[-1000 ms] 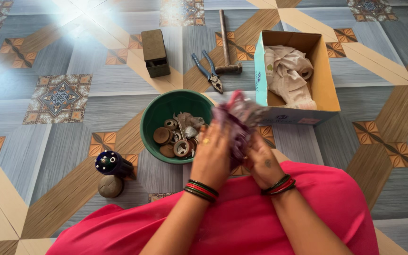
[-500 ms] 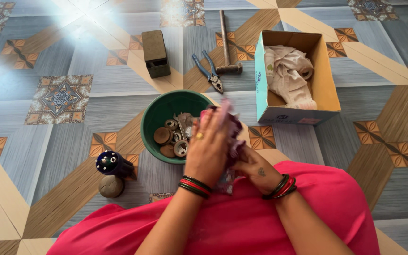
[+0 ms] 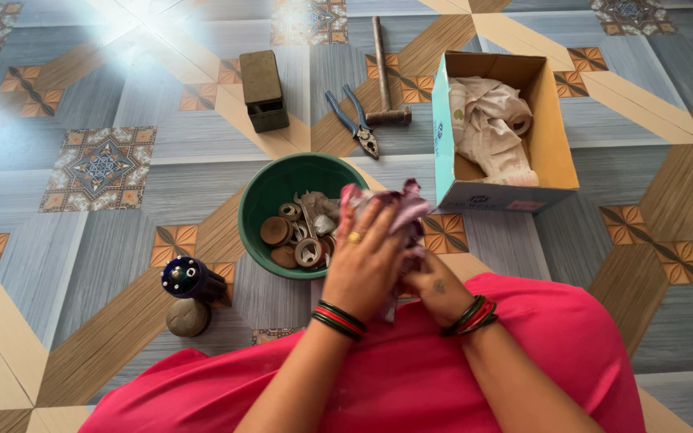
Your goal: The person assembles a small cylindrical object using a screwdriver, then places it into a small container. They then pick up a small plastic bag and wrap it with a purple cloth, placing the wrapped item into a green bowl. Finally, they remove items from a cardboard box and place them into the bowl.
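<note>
Both hands are bunched together at the centre of the frame, just below the green bowl [image 3: 282,186]. The left hand [image 3: 366,261] lies on top with fingers spread loosely over a purple cloth [image 3: 399,207], pressing on it rather than gripping. The right hand [image 3: 435,281] is mostly tucked under the left one and the cloth; looks like it's curled around the cloth from below, but can't really tell how tight. The cloth pokes out above the fingers, right beside the bowl's rim. Bowl is full of rusty round metal parts [image 3: 298,236]. Up top: a metal box [image 3: 264,90], pliers [image 3: 353,120], a hammer [image 3: 382,76]. Carton [image 3: 551,136] with a beige rag at upper right, and a blue cylinder [image 3: 192,278] plus a stone [image 3: 187,316] at lower left
</note>
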